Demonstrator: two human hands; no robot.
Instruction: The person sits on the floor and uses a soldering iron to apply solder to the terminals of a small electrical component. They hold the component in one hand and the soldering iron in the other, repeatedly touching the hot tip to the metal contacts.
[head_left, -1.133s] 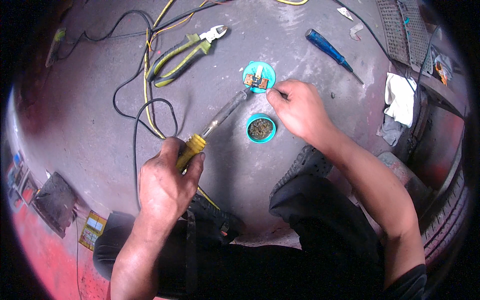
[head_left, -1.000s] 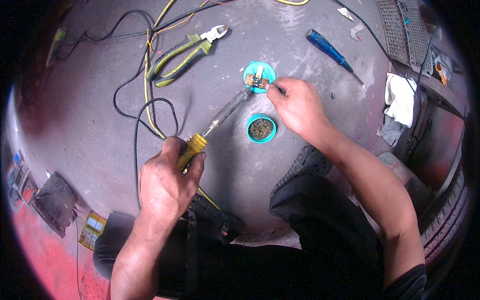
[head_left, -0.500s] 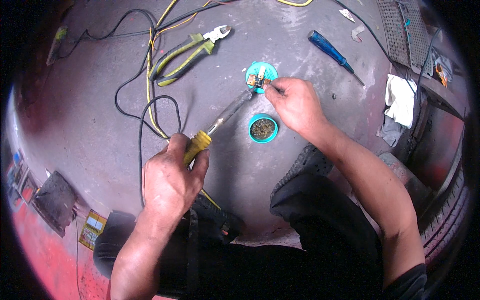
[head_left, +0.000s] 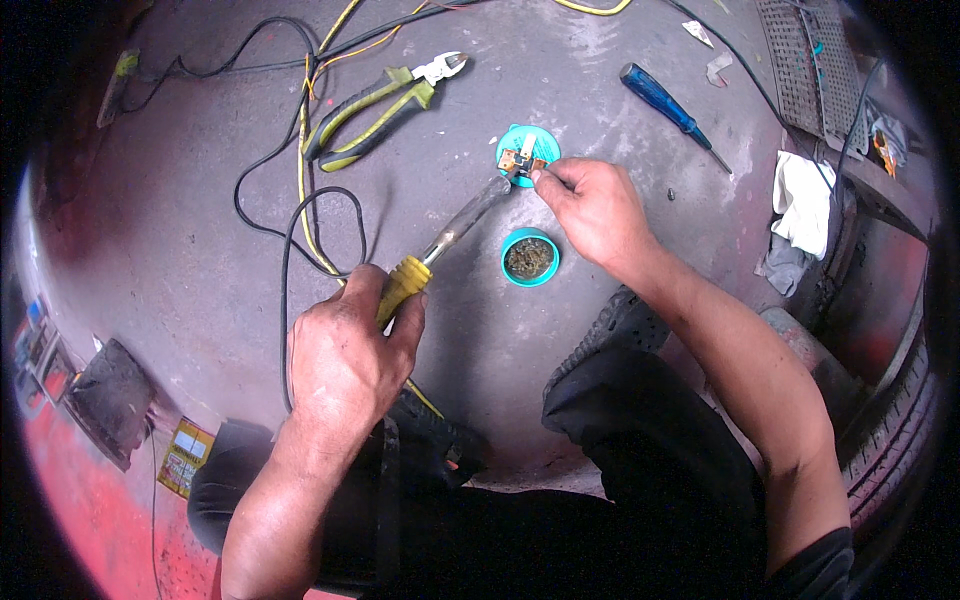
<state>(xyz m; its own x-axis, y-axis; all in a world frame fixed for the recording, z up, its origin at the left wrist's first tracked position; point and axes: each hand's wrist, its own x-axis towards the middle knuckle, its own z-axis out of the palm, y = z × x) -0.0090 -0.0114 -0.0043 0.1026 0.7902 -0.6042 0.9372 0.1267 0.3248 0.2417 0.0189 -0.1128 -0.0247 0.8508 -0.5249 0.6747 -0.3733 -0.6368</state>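
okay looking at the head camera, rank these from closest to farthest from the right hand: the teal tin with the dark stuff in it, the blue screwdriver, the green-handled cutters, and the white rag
From the right hand:
1. Teal tin, just below and left of the hand.
2. Blue screwdriver, up and to the right.
3. White rag, far right by the edge.
4. Green-handled cutters, upper left, beyond the soldering iron.

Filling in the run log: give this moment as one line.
left hand: grips soldering iron | right hand: pinches small part over teal lid | iron tip: at part | teal tin: open, between hands
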